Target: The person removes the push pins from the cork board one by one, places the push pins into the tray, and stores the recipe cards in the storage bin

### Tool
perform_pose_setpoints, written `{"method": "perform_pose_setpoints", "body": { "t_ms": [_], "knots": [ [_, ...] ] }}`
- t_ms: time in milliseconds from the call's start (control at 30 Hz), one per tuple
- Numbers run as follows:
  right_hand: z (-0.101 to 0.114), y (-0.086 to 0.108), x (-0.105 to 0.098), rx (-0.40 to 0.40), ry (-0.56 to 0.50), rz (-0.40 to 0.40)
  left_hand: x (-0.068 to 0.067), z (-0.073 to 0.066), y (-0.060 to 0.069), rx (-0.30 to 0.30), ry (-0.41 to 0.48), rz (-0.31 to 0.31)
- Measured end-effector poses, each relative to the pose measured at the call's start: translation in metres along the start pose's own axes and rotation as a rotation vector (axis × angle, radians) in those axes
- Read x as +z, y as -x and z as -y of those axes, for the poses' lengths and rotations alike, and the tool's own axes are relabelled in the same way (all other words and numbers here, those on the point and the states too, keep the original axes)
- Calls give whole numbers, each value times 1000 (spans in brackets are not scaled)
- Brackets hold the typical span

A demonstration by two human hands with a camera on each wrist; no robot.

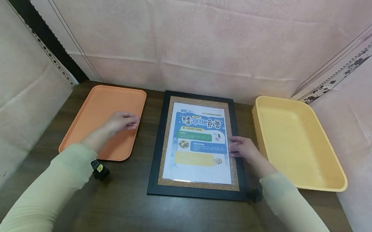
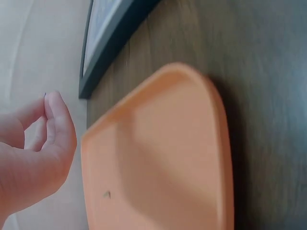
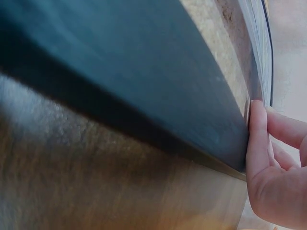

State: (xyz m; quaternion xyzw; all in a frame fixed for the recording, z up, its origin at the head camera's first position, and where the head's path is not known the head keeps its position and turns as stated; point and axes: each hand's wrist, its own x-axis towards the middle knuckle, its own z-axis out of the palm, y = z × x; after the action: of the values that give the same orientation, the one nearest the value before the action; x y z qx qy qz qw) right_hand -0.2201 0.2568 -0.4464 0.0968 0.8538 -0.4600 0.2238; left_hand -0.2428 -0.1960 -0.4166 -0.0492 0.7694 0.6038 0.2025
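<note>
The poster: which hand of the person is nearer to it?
Right. The right hand is at the right edge of the poster; the left hand is farther off, to the poster's left, above the orange tray.

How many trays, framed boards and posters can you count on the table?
Trays: 2 (orange rounded-corner tray, yellow deep-walled rectangular tray)
Framed boards: 1 (black-framed rectangular corkboard)
Posters: 1 (blue-and-white rectangular printed sheet)
Total: 4
</note>
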Motion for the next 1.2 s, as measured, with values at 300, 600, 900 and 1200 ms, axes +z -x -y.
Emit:
{"method": "perform_pose_setpoints", "body": {
  "t_ms": [300, 600, 900, 1200],
  "knots": [
    [0, 0, 0, -1, -3, 3, -25, 11, -3, -35, 0, -19],
    [0, 0, -1, -8, -1, 3, -40, 18, 0, -80, 18, -58],
    [0, 1, -2, 11, -2, 1, -49, 27, 1, -110, 1, -118],
    [0, 1, -1, 3, 3, 5, -51, 38, 0, -178, -1, -147]
  ]
}}
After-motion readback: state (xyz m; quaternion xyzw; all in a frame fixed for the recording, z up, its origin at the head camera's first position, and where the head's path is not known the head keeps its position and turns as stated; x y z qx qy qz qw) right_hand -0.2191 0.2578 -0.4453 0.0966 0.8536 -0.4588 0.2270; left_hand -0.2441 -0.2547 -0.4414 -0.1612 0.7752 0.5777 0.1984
